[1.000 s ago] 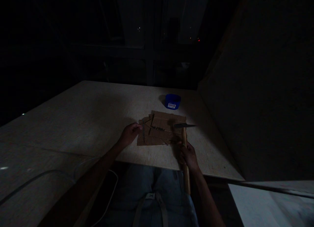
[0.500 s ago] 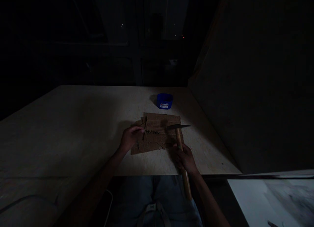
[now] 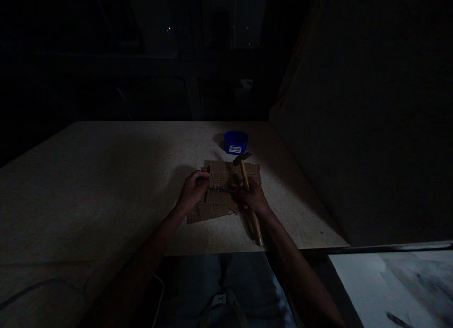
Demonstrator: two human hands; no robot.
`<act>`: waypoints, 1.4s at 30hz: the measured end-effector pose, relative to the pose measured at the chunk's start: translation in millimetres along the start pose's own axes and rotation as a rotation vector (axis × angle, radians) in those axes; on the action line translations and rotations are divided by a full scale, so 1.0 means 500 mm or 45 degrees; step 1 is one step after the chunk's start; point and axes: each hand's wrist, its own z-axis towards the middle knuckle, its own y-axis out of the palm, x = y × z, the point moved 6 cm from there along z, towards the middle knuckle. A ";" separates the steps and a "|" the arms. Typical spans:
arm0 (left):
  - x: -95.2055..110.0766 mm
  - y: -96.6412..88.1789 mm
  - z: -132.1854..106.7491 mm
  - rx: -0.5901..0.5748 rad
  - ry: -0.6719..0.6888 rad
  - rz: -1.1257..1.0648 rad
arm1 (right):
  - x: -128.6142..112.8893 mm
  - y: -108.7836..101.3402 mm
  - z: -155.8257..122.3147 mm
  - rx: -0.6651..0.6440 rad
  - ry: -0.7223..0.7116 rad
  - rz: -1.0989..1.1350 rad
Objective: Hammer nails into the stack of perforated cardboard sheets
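Observation:
The scene is very dark. Brown perforated board pieces (image 3: 219,177) lie stacked on a pale wooden table (image 3: 116,177), with a short dark row of nails (image 3: 219,189) across them. My left hand (image 3: 193,192) rests curled on the left edge of the boards, fingertips at the row's left end. My right hand (image 3: 252,198) is closed round the wooden handle of a hammer (image 3: 247,191); its metal head points away from me, over the boards' far edge. The fingers of that hand reach to the row's right end.
A small blue tub (image 3: 235,142) with a label stands just beyond the boards. A large dark upright panel (image 3: 354,130) walls off the table's right side. A pale surface (image 3: 389,290) lies at the lower right. My lap shows below the table's near edge.
My right hand moved in from the right onto the boards, swinging the hammer head from sideways to pointing away. My left hand stayed at the boards' left edge. The view shifted slightly.

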 end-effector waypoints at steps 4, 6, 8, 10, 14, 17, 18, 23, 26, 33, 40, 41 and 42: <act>0.027 0.023 -0.024 -0.064 0.387 0.527 | 0.005 0.008 0.013 -0.002 0.013 -0.058; 0.021 0.039 -0.030 -0.126 0.453 0.628 | 0.008 0.011 0.019 0.008 0.013 -0.062; 0.010 0.053 -0.031 -0.169 0.485 0.672 | 0.012 0.013 0.023 0.021 0.024 -0.063; -0.003 0.064 -0.027 -0.198 0.501 0.711 | 0.016 0.013 0.027 0.032 0.032 -0.078; -0.025 0.080 -0.019 -0.261 0.550 0.741 | 0.018 0.013 0.031 0.058 0.042 -0.196; -0.029 0.088 -0.018 -0.303 0.611 0.717 | 0.024 0.015 0.035 0.070 0.074 -0.175; -0.030 0.090 -0.017 -0.310 0.617 0.712 | 0.027 0.016 0.036 0.077 0.080 -0.157; -0.030 0.092 -0.015 -0.302 0.595 0.694 | 0.037 0.016 0.040 0.107 0.107 -0.150; -0.030 0.092 -0.014 -0.296 0.591 0.699 | 0.039 0.018 0.041 0.071 0.114 -0.131; -0.024 0.079 -0.024 -0.278 0.615 0.701 | 0.047 0.012 0.043 0.004 0.166 -0.074; -0.019 0.085 -0.030 -0.300 0.705 0.687 | 0.033 0.007 0.032 0.020 0.141 -0.138; -0.018 0.091 -0.029 -0.323 0.725 0.690 | 0.028 0.009 0.029 0.028 0.133 -0.188; -0.018 0.096 -0.028 -0.344 0.742 0.692 | 0.024 0.011 0.027 0.035 0.124 -0.241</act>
